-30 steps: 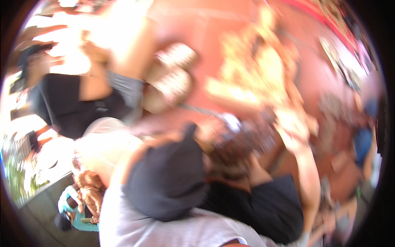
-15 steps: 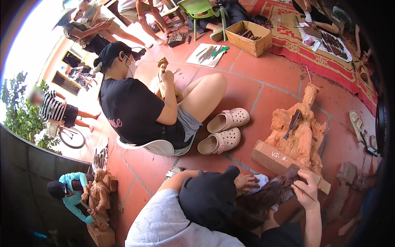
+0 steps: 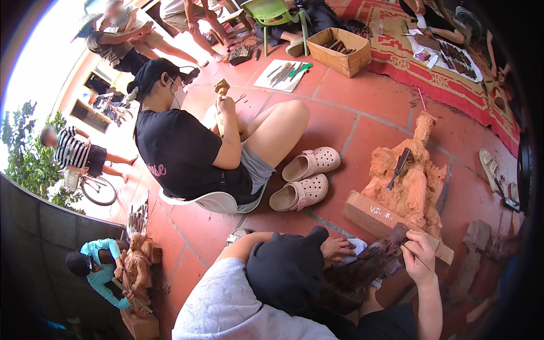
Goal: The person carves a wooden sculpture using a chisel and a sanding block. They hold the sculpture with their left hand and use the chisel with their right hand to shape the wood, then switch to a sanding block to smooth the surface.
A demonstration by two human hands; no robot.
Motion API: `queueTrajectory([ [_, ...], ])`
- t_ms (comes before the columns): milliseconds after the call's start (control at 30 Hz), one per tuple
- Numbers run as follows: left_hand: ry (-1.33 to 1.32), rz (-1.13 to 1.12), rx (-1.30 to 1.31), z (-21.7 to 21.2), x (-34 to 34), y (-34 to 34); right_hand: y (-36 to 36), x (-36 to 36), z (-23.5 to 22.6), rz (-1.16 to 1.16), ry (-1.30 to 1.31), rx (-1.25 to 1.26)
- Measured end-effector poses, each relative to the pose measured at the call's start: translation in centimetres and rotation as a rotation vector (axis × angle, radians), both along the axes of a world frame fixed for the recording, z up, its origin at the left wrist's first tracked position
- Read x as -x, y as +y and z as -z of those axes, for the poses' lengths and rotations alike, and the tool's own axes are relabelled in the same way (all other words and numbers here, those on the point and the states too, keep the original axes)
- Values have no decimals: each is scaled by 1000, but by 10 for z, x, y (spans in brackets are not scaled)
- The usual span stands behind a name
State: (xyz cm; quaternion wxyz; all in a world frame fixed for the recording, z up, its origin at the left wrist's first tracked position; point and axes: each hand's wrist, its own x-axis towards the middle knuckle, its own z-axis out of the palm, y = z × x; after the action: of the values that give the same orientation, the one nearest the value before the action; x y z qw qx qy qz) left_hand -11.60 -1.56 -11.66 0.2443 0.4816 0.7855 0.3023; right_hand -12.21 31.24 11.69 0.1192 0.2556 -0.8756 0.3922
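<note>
Neither of my hands shows in the head view. Directly below me a person in a grey shirt and black cap bends over a dark brown wooden carving (image 3: pixel 378 252). That person's left hand (image 3: pixel 336 249) lies spread beside a whitish cloth (image 3: pixel 356 248). Their right hand (image 3: pixel 419 258) grips a thin stick-like tool against the carving's top. To the upper right, a reddish wooden carving (image 3: pixel 419 192) lies on the tiles with its block base towards me. A dark clamp-like tool (image 3: pixel 399 168) rests across it.
Left of centre, another person (image 3: pixel 187 141) on a white chair holds a small carving (image 3: pixel 222 105). Pink clogs (image 3: pixel 300 192) lie beside them. Beyond are a wooden box (image 3: pixel 341 54), tools on paper (image 3: pixel 283 76) and a red mat (image 3: pixel 391 56). A teal-sleeved person (image 3: pixel 102 277) works at lower left.
The whole picture has shifted slightly left. The grey-shirted person's right hand has moved a little on the tool. The teal-sleeved person's hands have shifted slightly on their carving.
</note>
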Motion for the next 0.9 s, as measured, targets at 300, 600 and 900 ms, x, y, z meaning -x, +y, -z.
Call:
queueTrajectory([
  [300,-46,42,-11,2,4,0,-7,-3,-6,13,9,-75],
  [600,19,-13,-94,11,-2,2,-10,-4,-12,23,34,-70],
  [900,15,14,-73,2,1,1,-10,-3,-17,24,18,-82],
])
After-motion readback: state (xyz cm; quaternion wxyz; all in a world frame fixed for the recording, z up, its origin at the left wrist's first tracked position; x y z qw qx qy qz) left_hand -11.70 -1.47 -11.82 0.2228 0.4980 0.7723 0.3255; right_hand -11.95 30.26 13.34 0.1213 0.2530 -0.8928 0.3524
